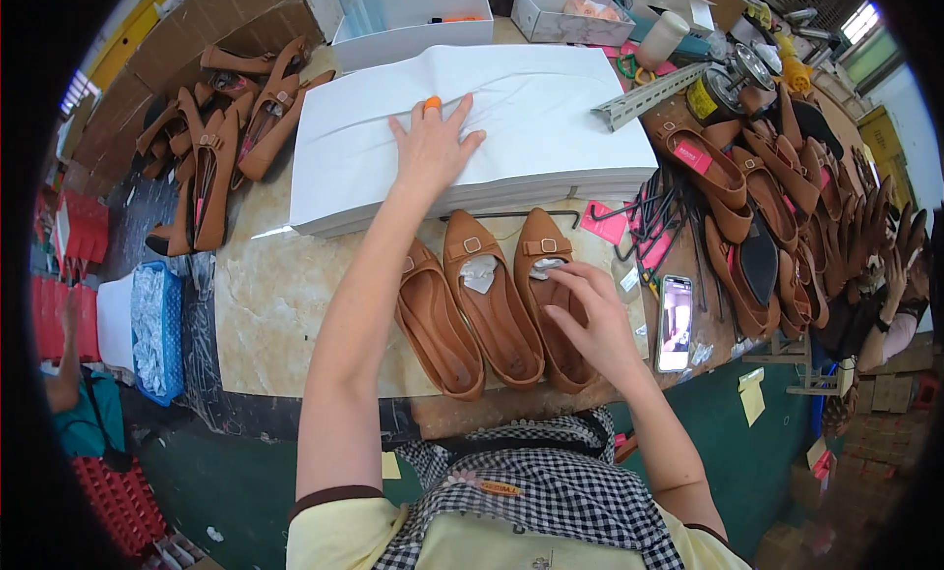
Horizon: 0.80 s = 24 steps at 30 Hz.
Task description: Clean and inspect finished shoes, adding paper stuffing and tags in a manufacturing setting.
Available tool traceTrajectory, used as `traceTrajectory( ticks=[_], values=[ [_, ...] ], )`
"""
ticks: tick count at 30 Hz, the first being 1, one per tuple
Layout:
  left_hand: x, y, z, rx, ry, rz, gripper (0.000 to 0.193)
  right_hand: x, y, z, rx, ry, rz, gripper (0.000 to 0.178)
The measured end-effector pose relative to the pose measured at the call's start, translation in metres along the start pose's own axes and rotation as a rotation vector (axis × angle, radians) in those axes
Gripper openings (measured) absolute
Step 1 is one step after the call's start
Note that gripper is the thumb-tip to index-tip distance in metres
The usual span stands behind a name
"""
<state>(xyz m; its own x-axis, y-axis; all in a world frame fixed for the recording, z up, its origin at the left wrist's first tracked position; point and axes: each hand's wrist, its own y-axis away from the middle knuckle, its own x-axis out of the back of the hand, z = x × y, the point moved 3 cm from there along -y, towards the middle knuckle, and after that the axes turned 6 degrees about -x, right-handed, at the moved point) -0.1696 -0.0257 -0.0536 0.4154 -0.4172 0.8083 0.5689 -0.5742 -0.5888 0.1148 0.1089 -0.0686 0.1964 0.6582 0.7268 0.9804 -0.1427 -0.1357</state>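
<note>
Three brown pointed flat shoes with buckled bows lie side by side before me, toes pointing away. The left shoe (442,324) is partly covered by my left forearm. A crumpled white paper wad (478,272) sits in the toe of the middle shoe (501,324). Another paper wad (543,267) is in the toe opening of the right shoe (547,236). My right hand (602,319) reaches over that shoe, fingertips at its wad and thumb held apart. Spread flat on a stack of white paper sheets (531,108) is my left hand (435,147), an orange band on one finger.
Brown shoes are piled at the left (211,147) and right (757,196). Black hex keys (639,216) and a phone (675,324) lie right of the three shoes. A metal angle bar (649,96) rests on the paper stack. A blue basket (157,324) holds white paper at the left.
</note>
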Motion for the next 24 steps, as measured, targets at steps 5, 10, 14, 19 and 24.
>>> traceTrajectory(
  ticks=[5,10,14,19,24],
  values=[
    [0.117,0.043,0.12,-0.343,0.496,-0.391,0.015,0.019,0.013,0.008,-0.449,-0.807,0.166,0.053],
    [0.161,0.11,0.142,-0.193,1.007,-0.054,0.014,-0.001,0.015,-0.013,-0.97,-1.528,-0.181,0.046],
    [0.167,0.134,0.118,-0.136,0.938,0.134,0.017,-0.009,0.002,-0.053,-0.853,-1.306,-0.706,0.041],
    [0.152,0.157,0.072,0.736,1.174,0.081,0.04,-0.011,-0.03,-0.121,0.343,-0.262,-0.281,0.07],
    [0.13,0.212,0.06,1.14,1.675,-0.022,0.048,-0.05,-0.064,-0.102,-0.093,-0.429,-0.419,0.035]
  ],
)
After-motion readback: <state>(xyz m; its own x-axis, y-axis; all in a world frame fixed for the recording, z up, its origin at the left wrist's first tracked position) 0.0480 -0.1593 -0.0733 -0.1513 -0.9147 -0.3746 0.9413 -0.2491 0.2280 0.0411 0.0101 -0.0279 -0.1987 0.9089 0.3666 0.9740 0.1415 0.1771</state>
